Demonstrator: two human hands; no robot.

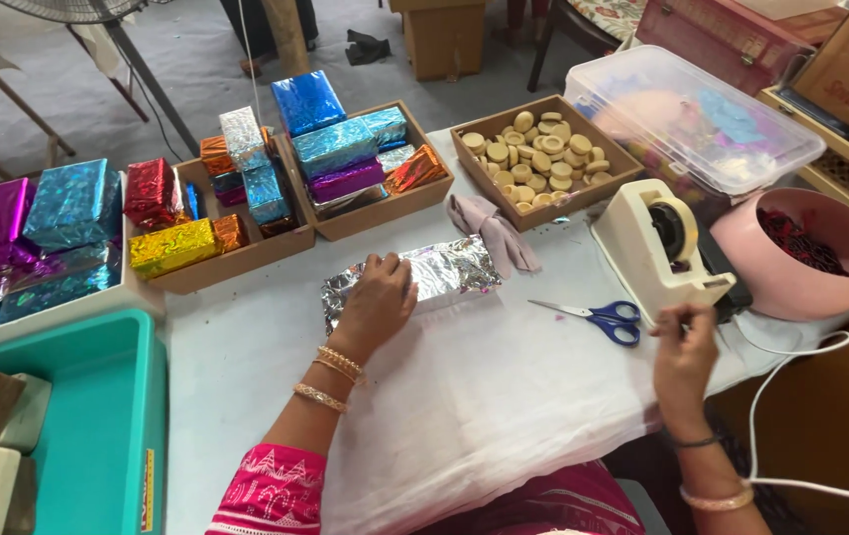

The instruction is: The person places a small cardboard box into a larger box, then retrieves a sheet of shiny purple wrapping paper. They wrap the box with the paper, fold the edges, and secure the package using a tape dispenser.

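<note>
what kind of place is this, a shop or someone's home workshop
Probably a small gift-packing workshop. The left hand presses a silver foil-wrapped box, the right hand is at a tape dispenser, and trays of wrapped boxes stand behind.

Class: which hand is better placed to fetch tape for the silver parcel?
Probably the right hand: it is at the tape dispenser, while the left hand presses on the silver parcel.
</note>
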